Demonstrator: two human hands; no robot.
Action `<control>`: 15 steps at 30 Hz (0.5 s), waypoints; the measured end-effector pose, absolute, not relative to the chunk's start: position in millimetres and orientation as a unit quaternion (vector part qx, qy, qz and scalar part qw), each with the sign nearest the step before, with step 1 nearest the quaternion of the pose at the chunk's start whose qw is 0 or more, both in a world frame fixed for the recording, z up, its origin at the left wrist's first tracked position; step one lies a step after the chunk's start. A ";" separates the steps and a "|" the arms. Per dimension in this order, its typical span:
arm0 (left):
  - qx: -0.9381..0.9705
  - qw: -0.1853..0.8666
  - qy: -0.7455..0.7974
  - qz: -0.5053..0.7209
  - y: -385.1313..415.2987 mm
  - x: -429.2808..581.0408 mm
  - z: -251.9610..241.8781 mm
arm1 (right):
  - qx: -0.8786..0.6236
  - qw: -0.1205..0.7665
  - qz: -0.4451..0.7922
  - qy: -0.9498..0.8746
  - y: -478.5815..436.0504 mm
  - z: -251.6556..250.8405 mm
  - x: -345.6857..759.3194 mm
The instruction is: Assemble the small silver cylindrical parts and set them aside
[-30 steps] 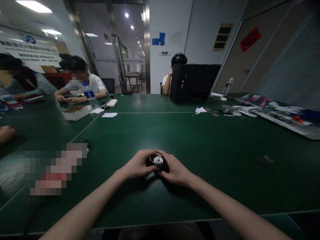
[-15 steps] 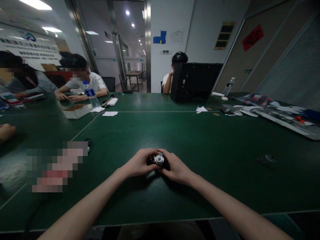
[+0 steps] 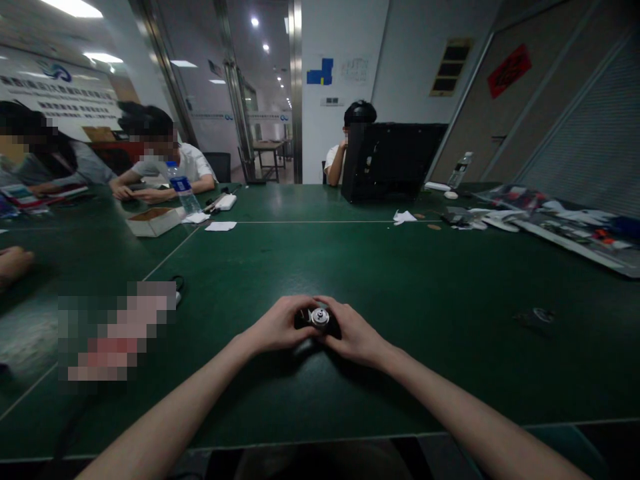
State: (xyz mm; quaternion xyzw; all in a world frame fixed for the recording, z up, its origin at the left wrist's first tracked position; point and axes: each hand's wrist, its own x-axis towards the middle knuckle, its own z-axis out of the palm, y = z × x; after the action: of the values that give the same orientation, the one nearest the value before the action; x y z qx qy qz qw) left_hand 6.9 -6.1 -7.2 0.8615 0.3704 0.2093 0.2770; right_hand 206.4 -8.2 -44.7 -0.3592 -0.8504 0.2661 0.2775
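Near the middle of the green table (image 3: 425, 373), a small dark device with a round silver metal top (image 3: 320, 317) sits between my two hands. A short stud rises from the centre of that silver disc. My left hand (image 3: 283, 323) curls around its left side, thumb in front and fingers behind. From the right, my right hand (image 3: 353, 333) closes on the same device, and the fingertips of both hands meet at the back. Much of the dark body is hidden by my fingers, so I cannot make out its exact kind.
A dark part with a metal ring (image 3: 543, 317) lies to the right. Left are a blurred-out flat item (image 3: 120, 333) and another person's hand (image 3: 15, 265). Farther back stand an open box (image 3: 155, 223), a bottle (image 3: 184, 190), a black monitor-like case (image 3: 395, 163) and a cluttered tray (image 3: 590, 250).
My hands keep their hold on the device with almost no movement. The whole view has shifted very slightly.
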 end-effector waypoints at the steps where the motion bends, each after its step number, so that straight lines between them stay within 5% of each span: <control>1: 0.864 0.273 0.369 0.209 -6.1 6.7 -7.5 | -0.357 0.278 0.265 -0.851 -8.0 -44.8 206.7; 15: 0.882 0.228 0.363 0.197 -6.1 10.7 -6.5 | -0.369 0.259 0.259 -0.854 -10.4 -41.9 208.1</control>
State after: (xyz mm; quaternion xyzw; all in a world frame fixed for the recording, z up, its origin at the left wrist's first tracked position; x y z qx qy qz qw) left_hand 10.7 -6.1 -6.5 0.8816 0.3635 0.1972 0.2277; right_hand 208.1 -10.4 -41.9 -0.3688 -0.8545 0.2586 0.2589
